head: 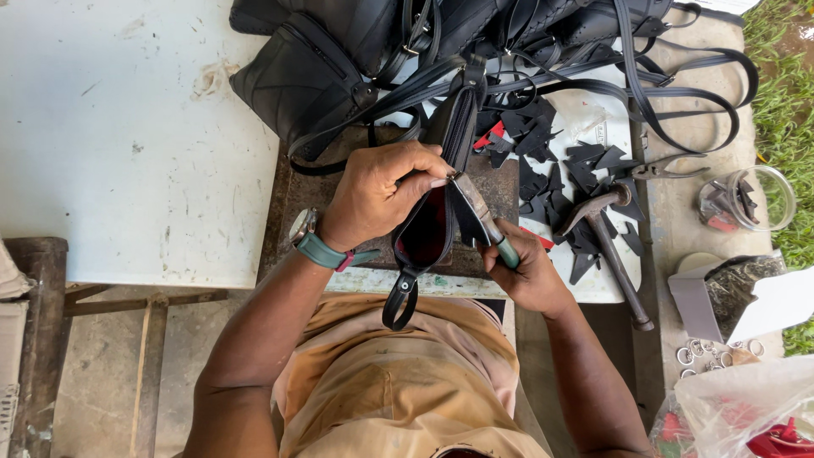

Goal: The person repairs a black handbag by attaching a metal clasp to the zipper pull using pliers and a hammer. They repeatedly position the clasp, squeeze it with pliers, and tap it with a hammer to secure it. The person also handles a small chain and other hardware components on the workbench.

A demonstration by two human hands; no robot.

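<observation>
My left hand (380,193) grips the open top edge of a small black leather pouch (428,222) with a red lining, held upright over a dark metal block (339,199). A zipper runs up its side and a short strap loop (398,304) hangs below. My right hand (526,271) holds a green-handled tool (490,225) whose metal end presses against the pouch's rim next to my left thumb. A watch with a green strap (312,242) sits on my left wrist.
Black leather bags and long straps (475,59) are piled at the far side of the white table (110,144). Black and red leather scraps (551,161), a hammer (615,254), pliers (666,167), a glass jar (750,199), metal rings (708,352) and a plastic bag (746,407) lie to the right.
</observation>
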